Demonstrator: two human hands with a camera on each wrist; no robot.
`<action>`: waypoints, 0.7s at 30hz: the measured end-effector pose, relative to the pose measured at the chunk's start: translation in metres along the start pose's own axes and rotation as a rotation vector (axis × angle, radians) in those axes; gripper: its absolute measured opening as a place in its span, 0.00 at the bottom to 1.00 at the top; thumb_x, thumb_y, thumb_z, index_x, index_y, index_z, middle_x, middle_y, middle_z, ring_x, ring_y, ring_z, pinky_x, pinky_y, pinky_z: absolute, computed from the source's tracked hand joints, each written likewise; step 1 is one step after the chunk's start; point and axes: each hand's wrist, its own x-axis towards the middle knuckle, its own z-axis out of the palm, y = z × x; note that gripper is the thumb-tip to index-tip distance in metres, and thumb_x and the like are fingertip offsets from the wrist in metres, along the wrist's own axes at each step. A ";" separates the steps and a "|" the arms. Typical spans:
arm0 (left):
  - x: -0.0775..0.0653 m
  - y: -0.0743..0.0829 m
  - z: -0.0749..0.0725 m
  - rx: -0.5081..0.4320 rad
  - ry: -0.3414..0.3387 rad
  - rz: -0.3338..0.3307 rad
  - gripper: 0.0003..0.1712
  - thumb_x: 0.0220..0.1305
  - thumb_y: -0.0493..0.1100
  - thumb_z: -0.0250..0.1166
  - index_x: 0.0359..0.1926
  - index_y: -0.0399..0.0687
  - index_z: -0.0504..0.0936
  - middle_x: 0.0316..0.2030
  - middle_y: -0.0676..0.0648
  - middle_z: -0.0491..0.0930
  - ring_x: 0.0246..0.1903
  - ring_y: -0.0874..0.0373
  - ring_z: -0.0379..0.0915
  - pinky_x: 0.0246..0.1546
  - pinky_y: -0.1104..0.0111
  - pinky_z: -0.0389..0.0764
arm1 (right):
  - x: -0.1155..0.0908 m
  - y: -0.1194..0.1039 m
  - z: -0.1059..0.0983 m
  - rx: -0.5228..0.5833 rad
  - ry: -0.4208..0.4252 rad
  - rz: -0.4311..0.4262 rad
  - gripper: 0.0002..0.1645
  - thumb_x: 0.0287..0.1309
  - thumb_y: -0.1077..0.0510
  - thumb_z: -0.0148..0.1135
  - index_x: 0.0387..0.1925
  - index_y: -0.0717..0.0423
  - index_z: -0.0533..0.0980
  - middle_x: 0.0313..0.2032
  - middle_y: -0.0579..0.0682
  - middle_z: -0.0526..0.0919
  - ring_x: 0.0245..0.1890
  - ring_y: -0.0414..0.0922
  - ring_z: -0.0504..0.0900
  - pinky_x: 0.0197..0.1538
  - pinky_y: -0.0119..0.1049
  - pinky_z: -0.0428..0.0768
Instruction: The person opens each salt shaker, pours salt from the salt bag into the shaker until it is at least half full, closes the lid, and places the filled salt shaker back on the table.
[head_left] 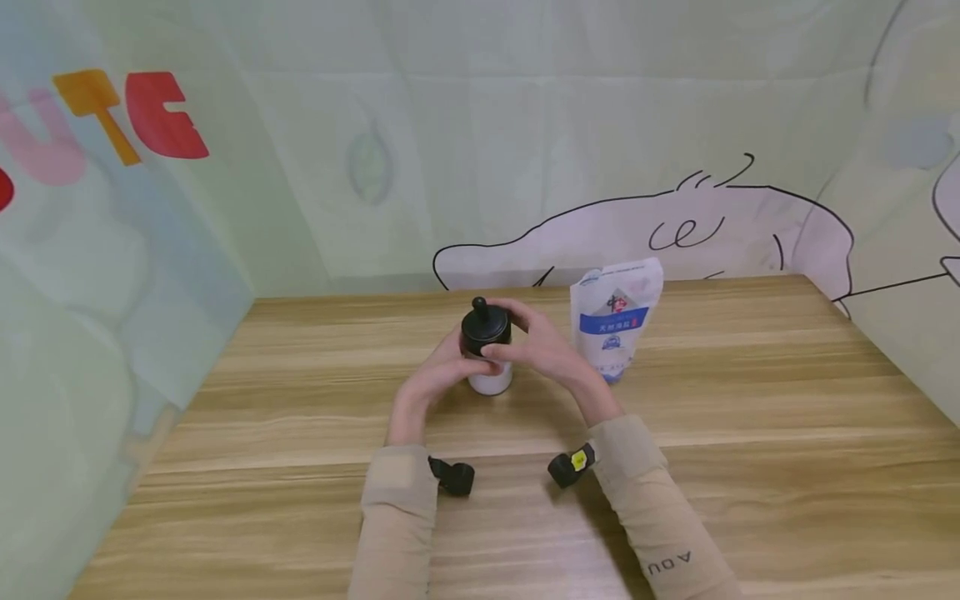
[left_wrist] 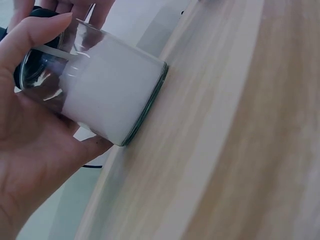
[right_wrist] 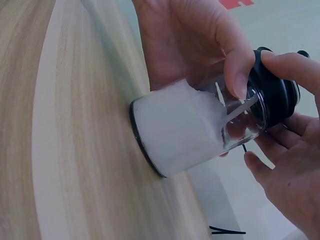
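Note:
A clear glass jar (head_left: 491, 383) with white granular contents stands upright on the wooden table. Its black lid (head_left: 483, 325) has a knob on top. My left hand (head_left: 438, 368) grips the glass body, thumb laid across the front below the lid. With thumb and fingers curled around it, my right hand (head_left: 546, 346) holds the lid from the right. In the right wrist view, a thin pale stick or handle (right_wrist: 241, 111) shows inside the jar beneath the lid (right_wrist: 272, 92). The lid looks seated on the jar's top.
A white pouch (head_left: 613, 325) with a blue band and printed characters stands right of the right hand. The wooden table (head_left: 315, 433) reaches back to a printed curtain (head_left: 480, 167). Dark wrist cameras (head_left: 456, 478) hang inside both forearms.

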 end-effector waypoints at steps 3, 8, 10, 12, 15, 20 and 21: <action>0.000 0.000 0.000 0.005 -0.003 -0.002 0.42 0.55 0.30 0.63 0.70 0.41 0.55 0.51 0.39 0.74 0.40 0.59 0.78 0.54 0.65 0.75 | 0.000 -0.002 0.001 -0.016 0.019 0.019 0.40 0.49 0.55 0.72 0.64 0.50 0.67 0.66 0.51 0.71 0.72 0.53 0.60 0.74 0.54 0.54; 0.001 0.000 -0.001 0.004 -0.007 -0.006 0.43 0.55 0.30 0.63 0.70 0.42 0.55 0.56 0.38 0.71 0.42 0.58 0.76 0.56 0.64 0.72 | 0.000 -0.007 0.002 -0.053 0.040 0.043 0.41 0.47 0.55 0.74 0.63 0.52 0.67 0.65 0.51 0.71 0.71 0.53 0.61 0.74 0.56 0.53; 0.001 0.000 -0.001 0.003 -0.009 -0.003 0.43 0.55 0.29 0.63 0.71 0.42 0.55 0.57 0.38 0.70 0.43 0.58 0.75 0.57 0.64 0.71 | 0.000 -0.008 0.003 -0.068 0.045 0.046 0.41 0.47 0.55 0.74 0.62 0.52 0.67 0.64 0.52 0.72 0.71 0.53 0.61 0.74 0.56 0.53; 0.001 0.001 -0.002 0.003 -0.010 0.002 0.44 0.55 0.29 0.63 0.71 0.43 0.54 0.58 0.38 0.69 0.44 0.58 0.74 0.57 0.64 0.71 | 0.000 -0.008 0.004 -0.085 0.050 0.046 0.41 0.47 0.54 0.75 0.62 0.53 0.66 0.64 0.52 0.72 0.71 0.53 0.62 0.74 0.56 0.54; 0.000 0.001 -0.002 0.006 -0.012 0.005 0.44 0.55 0.29 0.64 0.71 0.44 0.54 0.58 0.39 0.69 0.45 0.58 0.74 0.57 0.65 0.70 | 0.001 -0.008 0.004 -0.106 0.061 0.047 0.41 0.46 0.53 0.75 0.62 0.53 0.66 0.63 0.52 0.72 0.70 0.53 0.63 0.73 0.55 0.55; 0.000 0.002 -0.001 0.011 -0.019 0.014 0.44 0.55 0.30 0.64 0.71 0.44 0.55 0.58 0.39 0.69 0.46 0.56 0.72 0.58 0.65 0.69 | 0.001 -0.005 0.006 -0.115 0.079 0.024 0.42 0.46 0.52 0.75 0.61 0.53 0.65 0.62 0.52 0.73 0.68 0.54 0.65 0.72 0.56 0.57; 0.000 0.002 -0.001 0.008 -0.021 0.014 0.44 0.55 0.30 0.64 0.71 0.44 0.55 0.58 0.39 0.69 0.46 0.55 0.72 0.58 0.64 0.68 | 0.001 -0.004 0.006 -0.118 0.083 0.014 0.42 0.46 0.52 0.76 0.61 0.53 0.66 0.61 0.52 0.73 0.68 0.54 0.66 0.72 0.56 0.58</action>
